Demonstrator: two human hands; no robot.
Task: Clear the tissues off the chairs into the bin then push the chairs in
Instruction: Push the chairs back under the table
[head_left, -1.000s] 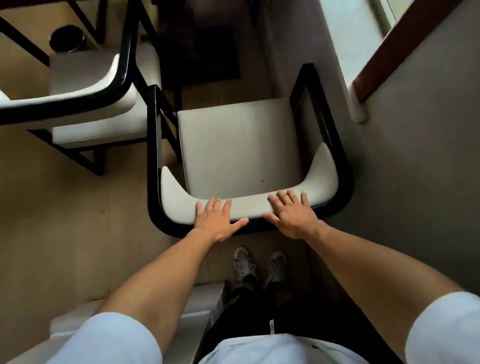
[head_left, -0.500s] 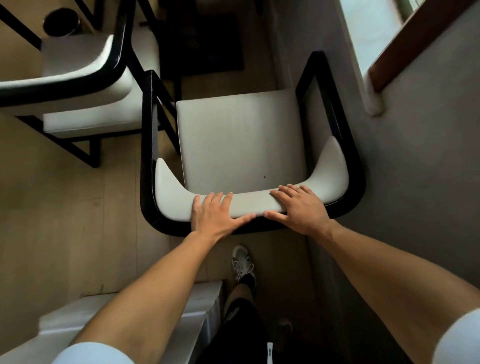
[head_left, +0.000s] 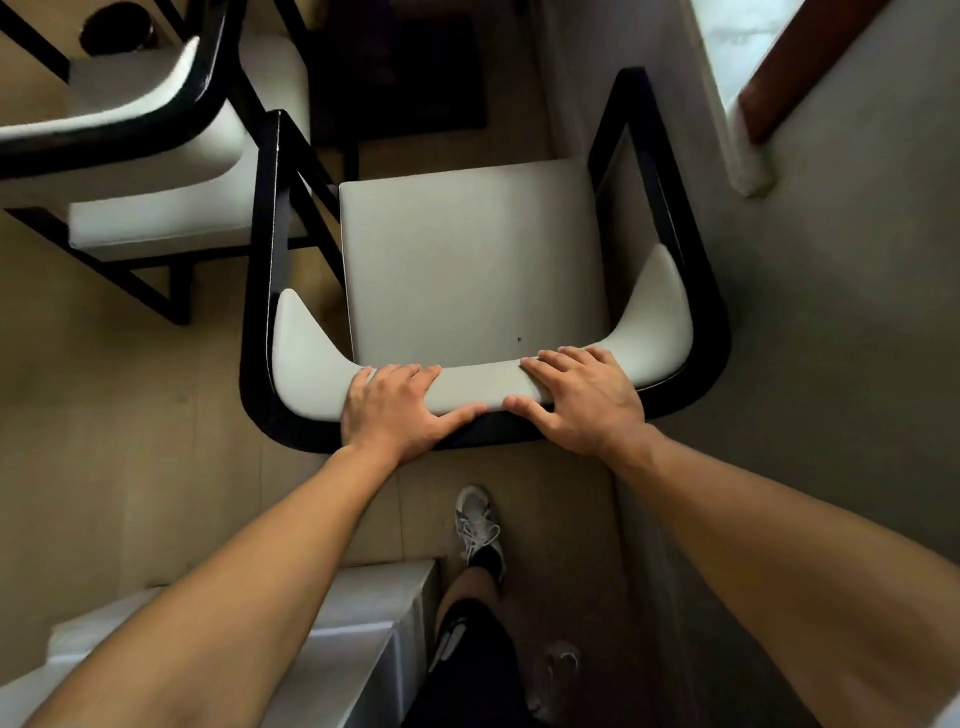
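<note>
A black-framed armchair (head_left: 470, 260) with a pale cushioned seat stands below me, its seat bare. My left hand (head_left: 397, 408) and my right hand (head_left: 582, 397) both grip the top of its padded backrest, fingers over the cushion and thumbs along the rear edge. A second chair (head_left: 156, 156) of the same kind stands at the upper left, its frame touching the first chair's left arm. A dark round bin (head_left: 117, 26) sits on the floor at the top left. No tissue is in view.
A grey wall (head_left: 831, 364) runs close along the chair's right side, with a window sill (head_left: 748, 156) above. A white ledge (head_left: 363, 623) lies at the bottom left near my legs. A dark mat (head_left: 405, 78) lies on the floor ahead.
The chair has slid forward, away from me, with both hands on its backrest. My right foot has stepped ahead while the left one stays behind.
</note>
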